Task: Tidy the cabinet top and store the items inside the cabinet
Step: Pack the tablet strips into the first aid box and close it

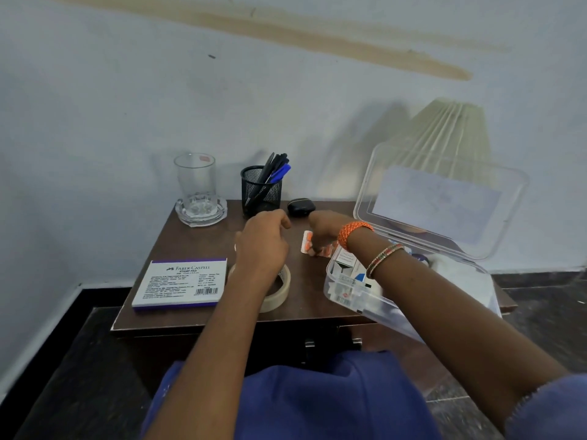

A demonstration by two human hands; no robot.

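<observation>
On the brown cabinet top [197, 246] my right hand [322, 228] curls its fingers over an orange blister pack of pills [307, 241] and pinches it beside the clear plastic box [355, 300]. That box stands open at the right, with small cartons inside and its lid [444, 198] tipped up. My left hand [262, 239] hovers loosely curled above a roll of masking tape [279, 296] and holds nothing. A stamp pad box [181, 282] lies at the front left.
At the back stand a glass [195, 179] in a glass ashtray [201, 214], a black mesh pen holder [261, 192] and a black earbud case [301, 207]. A pleated lampshade [454, 128] rises behind the lid. Cabinet door handles [333, 344] show below the front edge.
</observation>
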